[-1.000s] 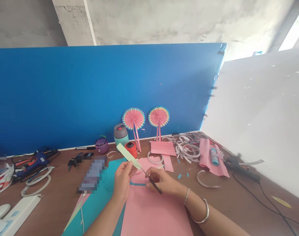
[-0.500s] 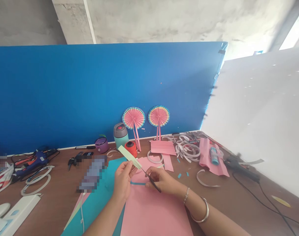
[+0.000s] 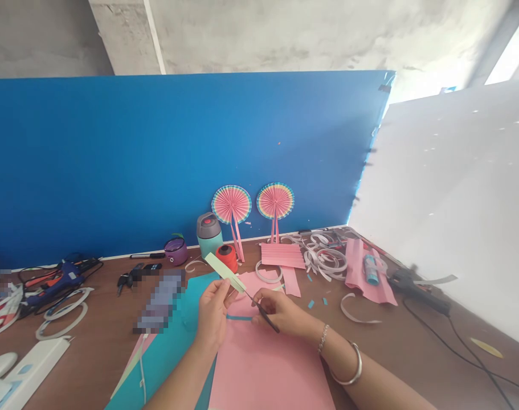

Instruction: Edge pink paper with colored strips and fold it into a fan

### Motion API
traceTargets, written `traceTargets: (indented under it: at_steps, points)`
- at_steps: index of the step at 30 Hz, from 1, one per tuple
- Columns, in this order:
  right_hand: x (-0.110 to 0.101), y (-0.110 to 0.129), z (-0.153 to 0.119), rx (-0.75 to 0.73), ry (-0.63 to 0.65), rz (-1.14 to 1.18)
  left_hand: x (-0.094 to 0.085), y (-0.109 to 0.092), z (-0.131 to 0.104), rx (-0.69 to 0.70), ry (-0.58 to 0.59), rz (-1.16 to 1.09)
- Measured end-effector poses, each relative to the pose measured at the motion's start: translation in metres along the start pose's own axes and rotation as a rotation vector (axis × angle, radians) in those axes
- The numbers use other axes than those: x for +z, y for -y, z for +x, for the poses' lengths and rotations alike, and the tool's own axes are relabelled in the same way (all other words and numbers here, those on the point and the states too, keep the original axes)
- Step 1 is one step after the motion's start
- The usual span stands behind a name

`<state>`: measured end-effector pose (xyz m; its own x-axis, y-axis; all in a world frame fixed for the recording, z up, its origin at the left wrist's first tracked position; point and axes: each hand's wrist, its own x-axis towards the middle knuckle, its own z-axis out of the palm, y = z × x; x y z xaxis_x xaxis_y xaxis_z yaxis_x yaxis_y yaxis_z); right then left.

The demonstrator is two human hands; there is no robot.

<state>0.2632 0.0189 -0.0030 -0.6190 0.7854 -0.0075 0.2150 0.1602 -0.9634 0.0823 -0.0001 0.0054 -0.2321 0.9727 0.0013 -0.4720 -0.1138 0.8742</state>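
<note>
My left hand (image 3: 215,307) pinches a pale green paper strip (image 3: 223,269) between thumb and fingers, holding it tilted above the table. In my right hand (image 3: 280,312) are dark-handled scissors (image 3: 268,320), their thin blades meeting the lower right end of the strip. My fingers partly cover the scissors. Under both hands lies a pink paper sheet (image 3: 268,364), with a narrow blue strip (image 3: 240,318) across its upper part. A blue-green sheet (image 3: 169,353) spreads out below my left forearm.
Two round pleated fans (image 3: 231,204) lean against the blue partition (image 3: 156,154). A flask (image 3: 209,236), a red tape roll (image 3: 227,258) and a purple pot (image 3: 176,251) stand behind my hands. White strip coils (image 3: 331,262) and a glue gun (image 3: 421,293) lie right; a power strip (image 3: 37,373) sits left.
Both hands, the pale green strip and the scissors hold nearly the same position. The whole view has shifted very slightly.
</note>
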Motion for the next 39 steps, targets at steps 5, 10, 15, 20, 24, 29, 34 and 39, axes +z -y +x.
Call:
traceTargets:
  at_steps: [5,10,15,20,24,29,34,39]
  points:
    - [-0.0003,0.0033,-0.0008,0.007,-0.002,0.001,0.001,-0.002,-0.001,0.002,-0.02,0.008]
    - [-0.0013,0.0028,0.0,0.018,-0.007,0.006,0.0016,-0.0023,-0.0002,-0.002,-0.021,0.004]
    - [-0.0006,0.001,0.0013,0.032,-0.022,0.005,0.0008,-0.001,0.0004,-0.01,-0.022,-0.004]
    - [-0.0003,0.0033,0.0008,0.042,-0.032,-0.01,0.0011,-0.001,0.0003,-0.01,-0.022,-0.007]
    - [-0.001,0.0048,0.0,0.052,-0.044,-0.029,0.0009,-0.0016,-0.0013,-0.012,-0.026,-0.009]
    - [-0.001,0.0042,0.0002,0.058,-0.052,-0.039,0.0006,-0.0014,-0.0008,-0.013,-0.015,-0.016]
    - [-0.0008,0.0017,0.0007,0.046,-0.058,-0.049,0.0002,0.0002,0.0,-0.012,-0.008,-0.026]
    - [-0.0011,0.0008,0.0013,0.052,-0.067,-0.067,0.0019,-0.0022,-0.0016,-0.008,-0.018,-0.024]
